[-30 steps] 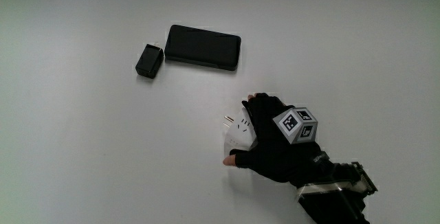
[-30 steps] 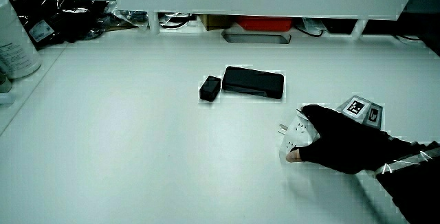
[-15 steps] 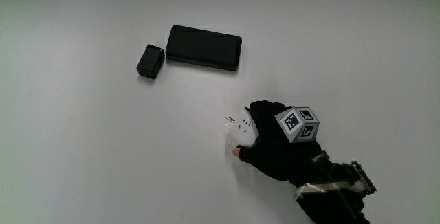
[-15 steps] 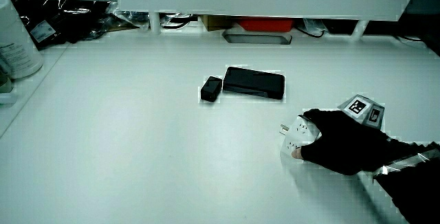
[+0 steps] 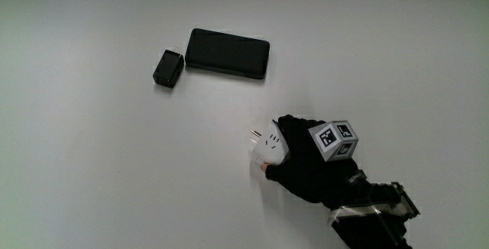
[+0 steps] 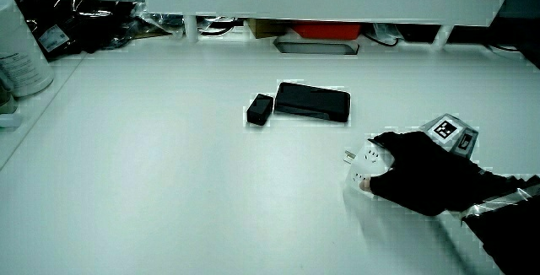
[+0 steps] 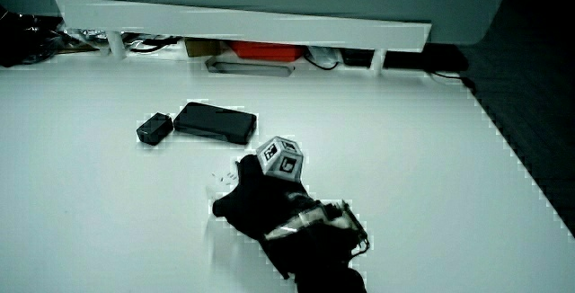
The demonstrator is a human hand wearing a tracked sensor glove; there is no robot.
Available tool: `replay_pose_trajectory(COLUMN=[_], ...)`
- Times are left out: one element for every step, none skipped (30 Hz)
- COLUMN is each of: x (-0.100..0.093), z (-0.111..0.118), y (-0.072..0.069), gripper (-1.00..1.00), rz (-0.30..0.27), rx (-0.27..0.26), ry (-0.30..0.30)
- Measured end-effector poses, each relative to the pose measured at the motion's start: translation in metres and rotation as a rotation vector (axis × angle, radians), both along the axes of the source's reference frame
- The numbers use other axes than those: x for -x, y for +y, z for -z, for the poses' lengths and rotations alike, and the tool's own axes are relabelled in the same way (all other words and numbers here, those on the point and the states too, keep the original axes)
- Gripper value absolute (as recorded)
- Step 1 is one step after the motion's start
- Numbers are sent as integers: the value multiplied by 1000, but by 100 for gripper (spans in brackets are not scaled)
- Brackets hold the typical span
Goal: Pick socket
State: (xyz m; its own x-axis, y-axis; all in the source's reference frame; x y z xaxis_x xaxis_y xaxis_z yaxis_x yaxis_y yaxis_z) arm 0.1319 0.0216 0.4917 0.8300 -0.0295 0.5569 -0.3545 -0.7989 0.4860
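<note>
Main view: the hand [image 5: 306, 169] has its fingers [image 5: 269, 174] curled around the white socket [image 5: 265, 147].

The main view looks straight down on the table [image 5: 92, 173], close in. Both side views look forward and down across the table toward the low partition [image 6: 321, 5], from farther off. All three share the hand [image 5: 306, 169] and the black case [image 5: 228, 53].
</note>
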Motion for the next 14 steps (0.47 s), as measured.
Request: replay_pose_trajectory(x=[1,1,2,3,3,4,7,9,12,15,17,20,25,26], z=[4,8,12,16,20,24,30,35,40,45,50,48,58,52], y=[-1,-1,-2,-3,-3,-4,-5,-7,-9,-11,-12,-15,-18,-20], gripper=[100,100,100,100,100,100,100,100,100,100,100,100,100,100], rz=[2,3,5,6,8,10,21,28,34,41,47,56,67,69], rx=[-6,-12,-19,-25,-31,-37,-72,-82,-92,-103,-113,-80,-92,-108], ry=[-7,-14,-21,-28,-35,-42,-45,-51,-58,-65,-72,-39,-61,-62])
